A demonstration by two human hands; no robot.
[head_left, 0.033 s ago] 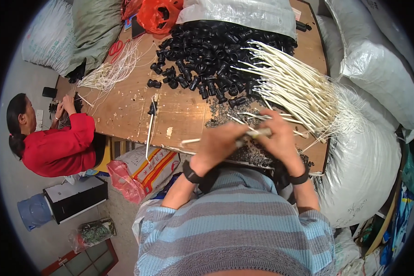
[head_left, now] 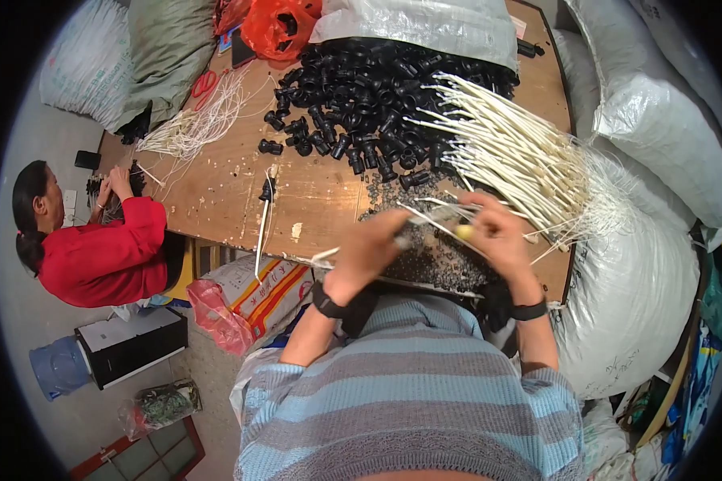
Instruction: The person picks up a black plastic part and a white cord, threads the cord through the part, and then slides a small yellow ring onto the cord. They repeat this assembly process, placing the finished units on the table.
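Over the near edge of the wooden table, my left hand (head_left: 367,250) is closed and blurred by motion. A white rod (head_left: 324,255) sticks out from its left side. My right hand (head_left: 499,239) is closed with a small pale yellow piece (head_left: 463,232) at its fingertips. Between the two hands runs a slanting white rod (head_left: 429,220); which hand grips it I cannot tell. Small dark bits (head_left: 433,260) lie scattered beneath my hands. Beyond them is a heap of black plastic fittings (head_left: 377,104), with a bundle of white rods (head_left: 521,152) trailing thin strings at its right.
One black fitting with a white rod through it (head_left: 263,212) hangs over the table's edge. A co-worker in a red top (head_left: 104,248) works at the far left, near a string bundle (head_left: 188,128) and red scissors (head_left: 203,83). Large white sacks (head_left: 634,313) crowd the right side.
My hands have drawn apart: the left has shifted slightly left, the right slightly to the right. The pale yellow piece now shows at the right fingertips.
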